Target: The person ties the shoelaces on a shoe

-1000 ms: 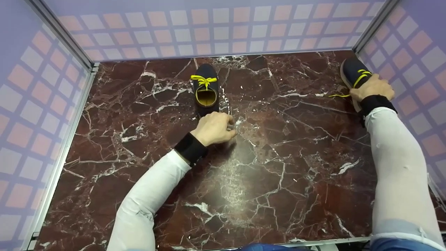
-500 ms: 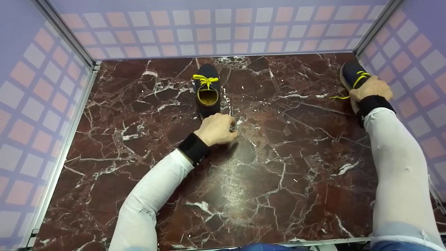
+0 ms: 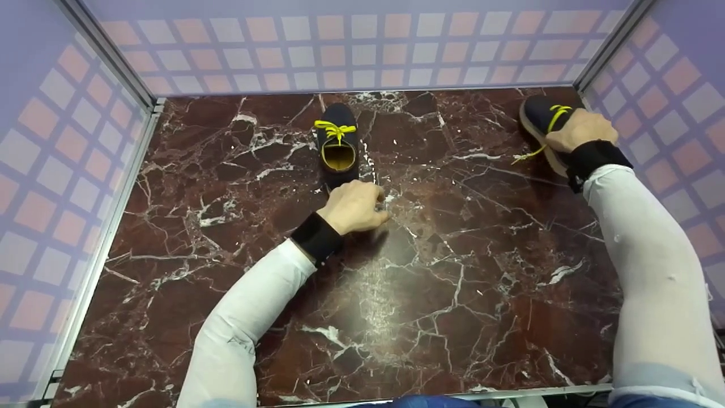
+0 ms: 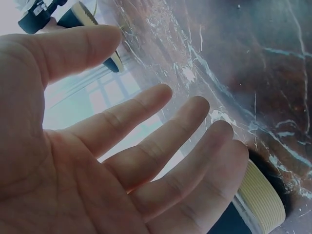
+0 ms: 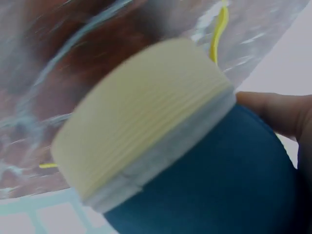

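In the head view a dark sneaker with yellow laces tied in a bow stands left of centre, toe to the back wall. My left hand is just behind its heel. The left wrist view shows that hand's fingers loosely extended and holding nothing, with the sneaker's pale heel sole beside the fingertips. At the far right, my right hand grips a second dark sneaker. Its yellow lace trails loose to the left. The heel fills the right wrist view, tilted, with the thumb against its side.
Both sneakers are over a glossy dark red marbled tabletop. Checkered panels enclose it at the back, left and right. Metal posts mark the back corners.
My right hand has shifted left with the second sneaker, and its loose lace has moved along. My left hand and the bow-tied sneaker stay about where they were.
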The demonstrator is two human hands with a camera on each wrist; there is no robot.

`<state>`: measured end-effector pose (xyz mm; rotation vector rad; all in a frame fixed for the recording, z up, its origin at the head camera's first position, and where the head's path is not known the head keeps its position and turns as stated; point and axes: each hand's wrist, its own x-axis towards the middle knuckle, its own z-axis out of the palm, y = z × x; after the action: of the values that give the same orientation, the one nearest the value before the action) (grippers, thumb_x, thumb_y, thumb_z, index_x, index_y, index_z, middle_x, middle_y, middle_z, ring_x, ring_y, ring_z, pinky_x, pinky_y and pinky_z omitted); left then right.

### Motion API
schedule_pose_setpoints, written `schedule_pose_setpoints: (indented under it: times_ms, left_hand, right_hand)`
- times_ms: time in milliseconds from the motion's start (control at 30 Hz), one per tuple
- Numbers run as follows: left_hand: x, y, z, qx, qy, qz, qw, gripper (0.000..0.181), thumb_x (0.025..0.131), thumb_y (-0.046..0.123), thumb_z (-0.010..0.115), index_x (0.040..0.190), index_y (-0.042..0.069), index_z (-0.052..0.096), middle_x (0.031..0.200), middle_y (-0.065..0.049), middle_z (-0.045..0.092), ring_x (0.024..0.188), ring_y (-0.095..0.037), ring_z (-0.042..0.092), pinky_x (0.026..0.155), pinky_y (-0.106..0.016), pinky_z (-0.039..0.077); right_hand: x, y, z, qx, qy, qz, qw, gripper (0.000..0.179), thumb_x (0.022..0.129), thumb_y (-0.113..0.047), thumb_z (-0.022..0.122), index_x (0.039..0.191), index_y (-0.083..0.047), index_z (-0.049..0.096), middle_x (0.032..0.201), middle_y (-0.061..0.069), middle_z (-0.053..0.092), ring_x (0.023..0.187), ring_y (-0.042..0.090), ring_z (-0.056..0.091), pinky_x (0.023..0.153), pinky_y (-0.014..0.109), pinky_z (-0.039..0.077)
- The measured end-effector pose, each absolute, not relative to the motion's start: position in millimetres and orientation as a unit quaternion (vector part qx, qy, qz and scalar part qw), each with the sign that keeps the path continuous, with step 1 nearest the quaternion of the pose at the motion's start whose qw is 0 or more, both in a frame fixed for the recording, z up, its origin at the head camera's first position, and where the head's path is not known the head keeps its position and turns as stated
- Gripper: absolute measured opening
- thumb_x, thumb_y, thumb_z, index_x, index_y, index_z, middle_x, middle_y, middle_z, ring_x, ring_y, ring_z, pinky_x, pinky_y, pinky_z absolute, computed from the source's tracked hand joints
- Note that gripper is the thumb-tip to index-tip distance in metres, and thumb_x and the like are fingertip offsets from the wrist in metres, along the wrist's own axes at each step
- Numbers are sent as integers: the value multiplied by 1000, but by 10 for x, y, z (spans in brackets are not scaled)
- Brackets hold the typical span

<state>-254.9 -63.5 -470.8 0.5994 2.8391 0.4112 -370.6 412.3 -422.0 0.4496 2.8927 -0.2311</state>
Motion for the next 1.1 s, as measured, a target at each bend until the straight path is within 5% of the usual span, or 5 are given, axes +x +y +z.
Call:
schedule_pose_setpoints:
  times_ms: [533, 800, 967, 1100]
  left_hand:
    - [-2521, -575, -4669, 196, 966, 138, 100, 36, 99, 44, 75, 114, 11, 79, 118, -21, 83, 105, -46, 80, 88, -62, 66]
    - [-2777, -524, -5067, 199, 969, 132, 66, 39, 94, 57, 74, 99, 19, 75, 108, -10, 83, 100, -39, 82, 77, -62, 64]
    - [-2846, -454, -5094, 185, 971, 142, 55, 45, 95, 60, 73, 91, 15, 72, 105, -15, 82, 99, -43, 81, 79, -58, 66]
    - [-2759, -394, -4879, 179, 970, 153, 56, 43, 97, 54, 73, 99, 10, 76, 114, -22, 83, 105, -46, 81, 84, -61, 66]
  right_hand:
    - [-3649, 3108, -3997, 46, 990, -78, 111, 88, 92, -55, 73, 154, 4, 53, 144, 40, 64, 131, 63, 64, 109, 77, 54]
    - [-3535, 2580, -4053, -8, 992, -93, 79, 74, 92, -49, 74, 147, 0, 59, 136, 34, 71, 123, 58, 70, 105, 75, 57]
    - [-3438, 2292, -4136, -22, 993, -87, 73, 70, 93, -47, 74, 143, 0, 59, 133, 32, 73, 120, 55, 72, 104, 73, 59]
    - [-3345, 2108, -4198, -35, 994, -82, 65, 68, 95, -44, 74, 141, 3, 58, 129, 33, 73, 116, 55, 73, 102, 70, 61]
